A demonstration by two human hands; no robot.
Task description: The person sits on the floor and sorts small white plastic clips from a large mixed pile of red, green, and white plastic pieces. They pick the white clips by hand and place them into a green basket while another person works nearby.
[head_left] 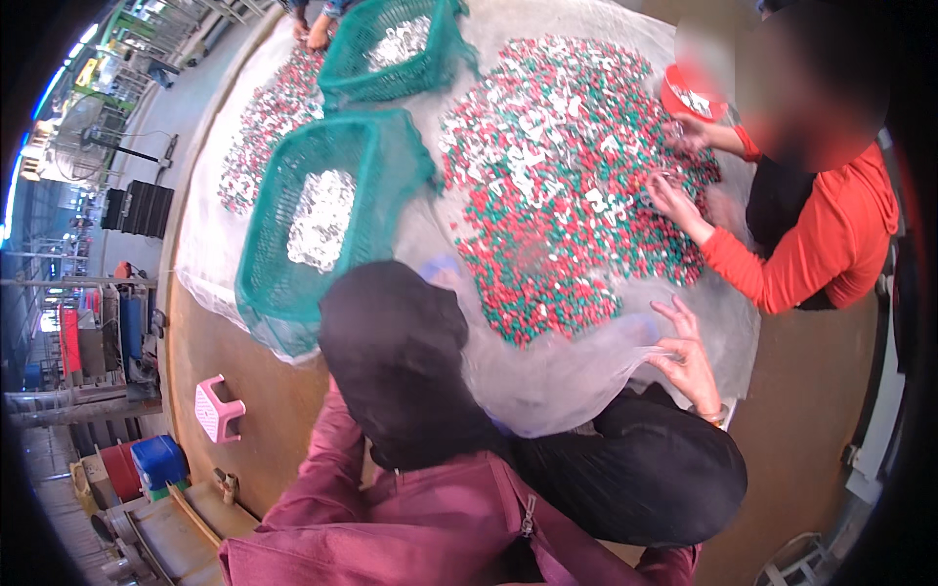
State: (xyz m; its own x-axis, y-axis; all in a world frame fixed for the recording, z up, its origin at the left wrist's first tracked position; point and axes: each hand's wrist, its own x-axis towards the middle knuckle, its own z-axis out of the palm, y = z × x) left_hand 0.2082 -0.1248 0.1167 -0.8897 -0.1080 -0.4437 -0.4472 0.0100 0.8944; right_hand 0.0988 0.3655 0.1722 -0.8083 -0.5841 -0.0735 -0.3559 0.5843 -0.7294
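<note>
A sheer whitish sheet (557, 376) lies in front of my crossed legs, its near part lifted up. At its right side my right hand (687, 356) pinches the edge between thumb and fingers, with the other fingers raised. My left hand (442, 273) shows only as a blurred bit past my left knee, beside the sheet; its fingers cannot be made out. Beyond the sheet spreads a wide pile of small red, green and white pieces (557, 186). Their exact kind is too small to tell.
To the left stands a green mesh-covered basket (256, 244) with white pieces; another green basket (342, 73) is behind it. On the right, a person in an orange top (821, 244) reaches into the pile near a red bucket (674, 98). Another person's hands (319, 34) are far left. A pink stool (217, 410) stands left.
</note>
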